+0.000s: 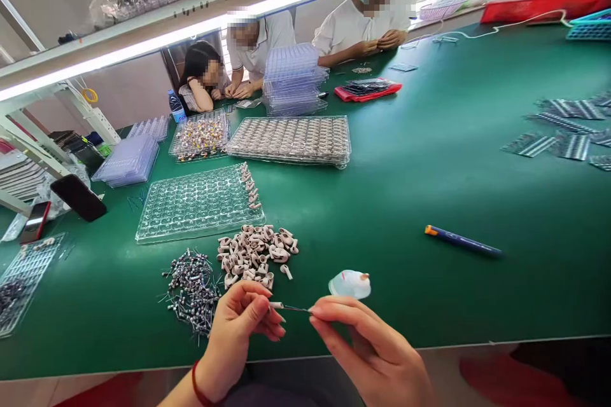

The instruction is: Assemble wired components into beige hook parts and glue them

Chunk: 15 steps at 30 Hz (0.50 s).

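Near the table's front edge, my left hand [238,324] is closed around a beige earbud casing [276,306]; only its stem shows past the fingertips. Thin dark wires [298,310] run out of the stem end. My right hand [372,346] pinches their far tip between thumb and forefinger. Just beyond the left hand lies a heap of similar casings [252,251], and left of it a tangle of small wired parts [193,286]. Behind them, a clear moulded tray [191,203] carries a column of casings on its right side. A small translucent cup-like thing [350,284] sits beyond the right hand.
A blue pen-like tool [463,241] lies to the right. Farther back are a filled tray [291,137], a tray of mixed small parts [200,133] and stacked trays [289,79]. A phone [79,197] leans at left. Three people sit opposite.
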Available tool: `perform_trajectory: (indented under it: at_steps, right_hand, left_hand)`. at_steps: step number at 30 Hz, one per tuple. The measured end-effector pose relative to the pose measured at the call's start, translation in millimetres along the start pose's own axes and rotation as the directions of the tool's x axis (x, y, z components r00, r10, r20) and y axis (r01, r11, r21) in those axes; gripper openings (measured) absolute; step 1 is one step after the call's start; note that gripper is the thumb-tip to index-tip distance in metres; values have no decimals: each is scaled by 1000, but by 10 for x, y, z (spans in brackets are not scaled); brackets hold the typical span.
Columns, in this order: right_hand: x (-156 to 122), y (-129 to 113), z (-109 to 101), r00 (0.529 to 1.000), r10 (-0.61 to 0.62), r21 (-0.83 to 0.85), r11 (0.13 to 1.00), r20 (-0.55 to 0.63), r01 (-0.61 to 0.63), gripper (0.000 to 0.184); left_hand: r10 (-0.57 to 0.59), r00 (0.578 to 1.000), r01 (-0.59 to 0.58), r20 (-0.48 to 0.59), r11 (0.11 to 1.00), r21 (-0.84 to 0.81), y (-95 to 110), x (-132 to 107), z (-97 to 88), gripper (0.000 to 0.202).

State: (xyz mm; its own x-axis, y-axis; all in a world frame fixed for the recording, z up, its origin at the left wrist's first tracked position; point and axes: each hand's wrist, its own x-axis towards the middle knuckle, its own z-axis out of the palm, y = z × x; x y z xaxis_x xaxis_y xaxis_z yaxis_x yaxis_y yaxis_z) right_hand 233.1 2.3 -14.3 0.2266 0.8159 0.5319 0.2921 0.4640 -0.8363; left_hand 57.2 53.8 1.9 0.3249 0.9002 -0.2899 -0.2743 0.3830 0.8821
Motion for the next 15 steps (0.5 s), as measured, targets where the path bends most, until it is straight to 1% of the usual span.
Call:
perform_trajectory:
  at_steps: [7,11,15]
  right_hand:
    - [28,-41,20,999,-31,-29,999,15,31,14]
    - [27,-62,31,999,-36,-47,998,30,38,14]
    - [27,-79,39,997,-63,-83,994,48,67,19]
  left_hand:
    - [-63,995,58,-74,996,-64,31,-4,38,47]
    - [-78,994,72,-78,995,-71,51,-12,53,47]
    - [-70,995,66,-71,996,-53,23,-29,35,45]
